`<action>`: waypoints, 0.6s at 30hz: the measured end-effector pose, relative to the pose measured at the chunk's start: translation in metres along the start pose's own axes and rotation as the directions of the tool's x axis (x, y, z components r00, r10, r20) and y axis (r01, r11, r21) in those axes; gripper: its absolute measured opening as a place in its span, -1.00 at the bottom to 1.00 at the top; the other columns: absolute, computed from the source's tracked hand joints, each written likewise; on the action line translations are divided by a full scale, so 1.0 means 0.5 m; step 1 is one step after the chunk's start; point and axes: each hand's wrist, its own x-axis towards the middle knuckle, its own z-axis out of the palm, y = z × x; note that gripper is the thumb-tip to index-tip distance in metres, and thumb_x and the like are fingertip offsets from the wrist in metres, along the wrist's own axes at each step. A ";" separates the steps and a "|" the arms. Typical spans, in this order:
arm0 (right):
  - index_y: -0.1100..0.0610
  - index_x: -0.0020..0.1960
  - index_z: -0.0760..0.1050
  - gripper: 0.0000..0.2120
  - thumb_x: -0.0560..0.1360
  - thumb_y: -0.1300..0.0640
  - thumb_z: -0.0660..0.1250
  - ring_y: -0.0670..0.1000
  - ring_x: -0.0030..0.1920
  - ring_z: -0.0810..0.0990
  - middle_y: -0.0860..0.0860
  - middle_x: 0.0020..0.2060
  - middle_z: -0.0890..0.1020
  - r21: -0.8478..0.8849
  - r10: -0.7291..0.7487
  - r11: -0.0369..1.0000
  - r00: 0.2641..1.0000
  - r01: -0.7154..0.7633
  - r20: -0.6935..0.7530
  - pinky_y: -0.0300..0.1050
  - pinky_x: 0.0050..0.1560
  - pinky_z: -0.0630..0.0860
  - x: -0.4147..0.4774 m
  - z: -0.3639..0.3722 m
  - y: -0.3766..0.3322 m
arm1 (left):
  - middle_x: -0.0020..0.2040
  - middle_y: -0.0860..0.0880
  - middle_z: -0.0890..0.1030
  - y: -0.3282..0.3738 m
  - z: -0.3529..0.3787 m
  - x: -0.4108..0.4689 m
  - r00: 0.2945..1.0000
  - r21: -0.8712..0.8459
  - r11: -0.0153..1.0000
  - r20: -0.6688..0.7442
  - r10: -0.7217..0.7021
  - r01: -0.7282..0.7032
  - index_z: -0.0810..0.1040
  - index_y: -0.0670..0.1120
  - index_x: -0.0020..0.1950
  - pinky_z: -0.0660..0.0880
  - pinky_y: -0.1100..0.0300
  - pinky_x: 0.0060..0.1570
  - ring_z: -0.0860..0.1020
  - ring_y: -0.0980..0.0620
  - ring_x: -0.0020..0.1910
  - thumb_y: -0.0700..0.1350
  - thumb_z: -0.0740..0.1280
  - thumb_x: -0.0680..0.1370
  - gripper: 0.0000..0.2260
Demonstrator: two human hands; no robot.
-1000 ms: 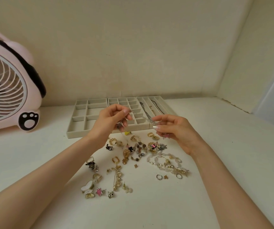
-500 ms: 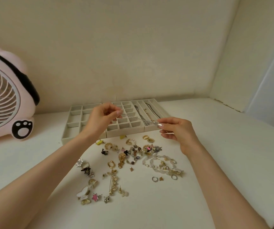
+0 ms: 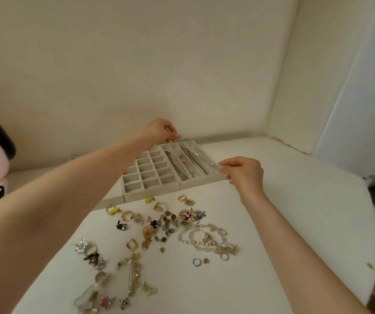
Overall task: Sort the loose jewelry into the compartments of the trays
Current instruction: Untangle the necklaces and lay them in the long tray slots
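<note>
In the head view, just above centre frame, a thin silver chain [image 3: 201, 157] is running straight over the rightmost long slot of the tray [image 3: 201, 182]. It is probably light, limp and quick to tangle, so gripping its ends suits it best. The left hand [image 3: 162, 132] is pinching the far end and the right hand [image 3: 244, 174] the near end, while the loose jewelry [image 3: 168, 225] is waiting on the desk [image 3: 283, 211].
</note>
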 end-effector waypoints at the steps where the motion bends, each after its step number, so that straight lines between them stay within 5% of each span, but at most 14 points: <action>1: -0.06 -0.37 0.58 -0.77 0.33 0.25 0.47 0.02 -0.24 0.59 -0.07 -0.36 0.63 -0.034 -0.006 0.999 1.000 0.006 0.001 -0.03 -0.11 0.57 0.008 0.003 -0.002 | -0.32 -0.03 0.58 0.002 0.006 0.022 1.000 -0.038 0.999 0.004 -0.020 0.020 0.52 -0.12 -0.23 0.40 0.43 -0.52 0.46 0.21 -0.51 -0.21 0.45 0.43 -0.87; 7: 0.10 -0.27 0.63 -0.81 0.35 0.38 0.41 0.00 -0.28 0.57 -0.02 -0.37 0.60 -0.074 -0.029 0.997 0.997 0.034 0.065 0.01 -0.02 0.60 0.060 0.016 0.007 | -0.29 -0.13 0.56 -0.004 0.054 0.120 0.999 -0.206 0.977 0.001 -0.048 0.047 0.51 -0.19 -0.25 0.56 0.35 -0.37 0.55 0.09 -0.42 -0.37 0.36 0.47 -0.85; 13: 0.12 -0.12 0.65 -0.86 0.37 0.30 0.44 -0.24 -0.30 0.49 -0.16 -0.37 0.54 -0.210 -0.136 0.965 0.984 0.157 0.113 -0.47 -0.27 0.36 0.096 0.033 0.035 | -0.30 -0.10 0.53 -0.029 0.112 0.189 0.997 -0.075 0.996 -0.066 0.040 -0.045 0.46 -0.11 -0.28 0.48 0.38 -0.45 0.51 0.08 -0.43 -0.38 0.36 0.46 -0.78; 18: 0.15 -0.13 0.66 -0.89 0.38 0.30 0.43 -0.17 -0.27 0.53 -0.08 -0.33 0.59 -0.231 -0.196 0.947 0.971 0.223 0.136 -0.52 -0.27 0.36 0.109 0.046 0.053 | -0.23 -0.08 0.54 -0.040 0.153 0.211 0.990 0.037 0.993 -0.080 0.112 -0.110 0.56 -0.21 -0.10 0.59 0.21 -0.26 0.55 0.04 -0.28 -0.36 0.36 0.46 -0.91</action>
